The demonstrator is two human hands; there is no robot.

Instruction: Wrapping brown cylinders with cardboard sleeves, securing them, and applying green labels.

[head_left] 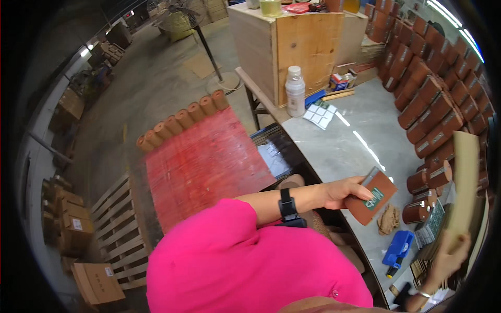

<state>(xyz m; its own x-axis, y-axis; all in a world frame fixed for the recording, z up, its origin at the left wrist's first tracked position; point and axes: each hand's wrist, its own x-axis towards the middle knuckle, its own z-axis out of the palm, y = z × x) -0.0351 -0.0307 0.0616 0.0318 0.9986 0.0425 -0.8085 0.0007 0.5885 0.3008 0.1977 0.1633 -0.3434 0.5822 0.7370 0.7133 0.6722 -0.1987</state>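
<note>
My left hand [360, 194] is closed around a reddish-brown roll [383, 183] with a green and white label, held above the grey tabletop. My thumb lies against the label. At the right edge, my right hand [450, 256] grips the lower end of a long tan cardboard strip [466, 177], which stands nearly upright and is slightly blurred. Below that hand are stacked cardboard pieces [425, 271]. Between my hands lie a crumpled brown paper [389, 219] and a blue tool [398, 248], perhaps a tape dispenser.
Stacked reddish-brown rolls [433, 104] line the table's right side. A white bottle [295, 93] and a sheet of labels [320, 114] stand near a wooden box [308, 52]. Left, a red board [209, 161] bears a row of brown rolls [182, 119]; a wooden pallet [122, 229] lies beyond.
</note>
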